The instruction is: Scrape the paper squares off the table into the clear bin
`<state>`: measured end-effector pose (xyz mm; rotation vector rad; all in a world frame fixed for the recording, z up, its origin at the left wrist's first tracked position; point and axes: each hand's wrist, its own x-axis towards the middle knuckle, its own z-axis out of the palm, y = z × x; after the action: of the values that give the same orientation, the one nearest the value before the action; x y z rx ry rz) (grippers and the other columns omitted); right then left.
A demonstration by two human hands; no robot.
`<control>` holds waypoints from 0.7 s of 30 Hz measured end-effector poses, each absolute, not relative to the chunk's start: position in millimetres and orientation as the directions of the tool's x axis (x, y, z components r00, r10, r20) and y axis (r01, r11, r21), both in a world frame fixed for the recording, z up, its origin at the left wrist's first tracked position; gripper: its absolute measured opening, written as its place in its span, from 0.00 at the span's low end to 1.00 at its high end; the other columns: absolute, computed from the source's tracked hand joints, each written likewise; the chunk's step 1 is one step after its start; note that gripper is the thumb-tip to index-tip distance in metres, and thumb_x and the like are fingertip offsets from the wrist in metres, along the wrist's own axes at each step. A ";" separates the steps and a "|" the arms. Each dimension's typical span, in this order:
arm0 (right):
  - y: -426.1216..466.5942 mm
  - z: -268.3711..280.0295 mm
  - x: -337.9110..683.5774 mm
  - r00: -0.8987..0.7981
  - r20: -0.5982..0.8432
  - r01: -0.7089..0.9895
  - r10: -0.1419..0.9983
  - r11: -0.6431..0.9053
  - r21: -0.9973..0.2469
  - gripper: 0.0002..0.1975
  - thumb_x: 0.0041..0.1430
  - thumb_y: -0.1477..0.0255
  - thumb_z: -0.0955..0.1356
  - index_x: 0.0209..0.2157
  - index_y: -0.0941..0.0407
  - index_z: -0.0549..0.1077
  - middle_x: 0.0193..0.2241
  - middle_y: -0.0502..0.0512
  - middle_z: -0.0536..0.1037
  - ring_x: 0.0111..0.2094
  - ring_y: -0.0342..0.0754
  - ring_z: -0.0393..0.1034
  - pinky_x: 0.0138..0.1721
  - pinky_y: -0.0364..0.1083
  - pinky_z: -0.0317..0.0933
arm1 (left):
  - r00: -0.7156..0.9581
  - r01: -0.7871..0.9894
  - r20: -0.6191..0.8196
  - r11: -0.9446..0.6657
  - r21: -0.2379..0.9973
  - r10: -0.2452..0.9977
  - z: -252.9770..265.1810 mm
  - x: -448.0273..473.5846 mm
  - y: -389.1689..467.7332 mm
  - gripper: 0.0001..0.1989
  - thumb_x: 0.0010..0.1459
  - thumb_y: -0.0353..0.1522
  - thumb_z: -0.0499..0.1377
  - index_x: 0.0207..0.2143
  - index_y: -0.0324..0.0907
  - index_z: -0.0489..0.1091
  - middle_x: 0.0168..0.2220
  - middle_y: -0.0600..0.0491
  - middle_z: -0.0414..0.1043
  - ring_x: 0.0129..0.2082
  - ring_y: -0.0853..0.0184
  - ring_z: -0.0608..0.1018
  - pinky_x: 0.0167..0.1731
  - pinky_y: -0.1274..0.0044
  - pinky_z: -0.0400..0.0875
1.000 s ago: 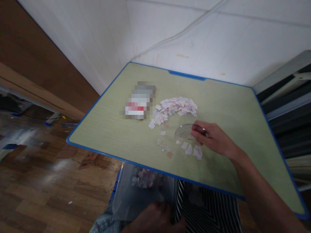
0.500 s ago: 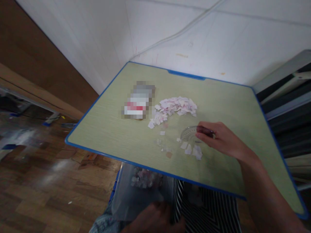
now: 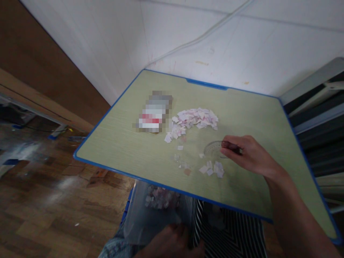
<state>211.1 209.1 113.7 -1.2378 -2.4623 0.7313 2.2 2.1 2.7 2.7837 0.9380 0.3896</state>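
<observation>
- Head view, the only one I have: my right hand (image 3: 243, 154) is over the right half of the bench (image 3: 258, 118), its fingers clamped on a dark reddish piece (image 3: 231, 146).
- From that grip, a clear, half-round plate (image 3: 211, 147) with markings like a protractor's reaches out to the left; I take it and the reddish piece to be one tool, but the picture is too soft for me to be sure.
- Just below the plate, on the near side, I see a small group of pale paper scraps (image 3: 219, 169) lying flat, with a single scrap at the plate's left end.
- Beyond the plate and to its left, a larger heap of white and pinkish scraps (image 3: 197, 118) curves across the middle of the bench.
- Between that heap and the near edge lie some see-through bits (image 3: 177, 157) and one tan scrap (image 3: 187, 172).
- Left of the heap I have a flat, pixelated object (image 3: 154, 113), its details masked.
- My left hand (image 3: 174, 238) is low in the dark, below the bench edge, at a clear plastic bin (image 3: 146, 225) with more scraps (image 3: 161, 197) inside; I cannot tell whether its fingers hold anything.
- Striped cloth (image 3: 233, 229) shows to the right of the bin.
</observation>
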 end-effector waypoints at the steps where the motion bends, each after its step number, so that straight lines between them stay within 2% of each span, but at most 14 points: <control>1: 209.2 114.3 211.9 -0.589 0.027 0.661 0.808 0.500 -0.560 0.12 0.56 0.68 0.62 0.19 0.55 0.61 0.13 0.45 0.59 0.15 0.39 0.53 0.18 0.41 0.47 | 0.765 0.567 0.195 -0.785 0.249 0.614 3.1 2.3 2.2 0.14 0.59 0.36 0.61 0.46 0.48 0.62 0.22 0.60 0.67 0.18 0.67 0.69 0.12 0.76 0.56; 6: 209.9 120.3 218.3 -0.590 0.006 0.662 0.808 0.487 -0.570 0.13 0.55 0.68 0.63 0.18 0.55 0.61 0.13 0.45 0.60 0.15 0.40 0.54 0.17 0.41 0.48 | 0.755 0.578 0.201 -0.778 0.246 0.624 -1.1 4.0 0.5 0.16 0.58 0.36 0.62 0.46 0.49 0.62 0.22 0.60 0.66 0.16 0.67 0.67 0.11 0.76 0.53; 11: 215.0 110.8 216.1 -0.358 0.140 0.674 0.923 0.359 -0.645 0.12 0.57 0.67 0.63 0.22 0.53 0.60 0.14 0.46 0.63 0.16 0.41 0.58 0.18 0.41 0.52 | 0.761 0.575 0.199 -0.784 0.237 0.618 -4.8 3.6 -0.6 0.17 0.57 0.36 0.62 0.47 0.49 0.62 0.22 0.60 0.67 0.17 0.66 0.69 0.11 0.76 0.55; 13: 218.4 100.6 210.8 -0.294 0.171 0.702 0.940 0.334 -0.629 0.10 0.58 0.66 0.62 0.24 0.53 0.59 0.15 0.47 0.66 0.17 0.42 0.61 0.20 0.41 0.53 | 0.780 0.559 0.175 -0.794 0.238 0.601 -2.7 2.5 0.7 0.18 0.57 0.36 0.62 0.48 0.48 0.61 0.23 0.60 0.68 0.18 0.66 0.70 0.11 0.77 0.57; 16: 221.5 88.4 202.6 -0.310 0.159 0.739 0.937 0.343 -0.579 0.07 0.56 0.67 0.62 0.26 0.53 0.60 0.16 0.47 0.67 0.16 0.42 0.60 0.21 0.42 0.53 | 0.793 0.551 0.147 -0.799 0.240 0.591 -0.1 1.4 2.3 0.18 0.58 0.35 0.61 0.49 0.48 0.60 0.23 0.61 0.68 0.17 0.67 0.69 0.11 0.77 0.58; 19: 221.3 85.3 197.8 -0.398 0.112 0.682 0.910 0.376 -0.628 0.08 0.56 0.68 0.61 0.25 0.53 0.60 0.14 0.46 0.65 0.16 0.41 0.59 0.20 0.41 0.52 | 0.800 0.547 0.140 -0.805 0.229 0.583 -1.1 1.3 2.3 0.17 0.59 0.34 0.60 0.50 0.47 0.60 0.23 0.60 0.68 0.18 0.67 0.70 0.11 0.78 0.59; 21: 221.3 85.1 196.4 -0.387 0.138 0.658 0.912 0.378 -0.652 0.08 0.57 0.67 0.61 0.25 0.54 0.59 0.14 0.46 0.66 0.16 0.41 0.60 0.20 0.41 0.53 | 0.800 0.547 0.138 -0.805 0.230 0.584 -2.5 1.6 1.6 0.18 0.59 0.36 0.60 0.50 0.47 0.60 0.23 0.60 0.69 0.18 0.67 0.70 0.11 0.78 0.59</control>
<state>196.4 221.3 85.1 -1.3501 -2.1594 0.6992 1.6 1.6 -2.5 2.8087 0.8902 0.3016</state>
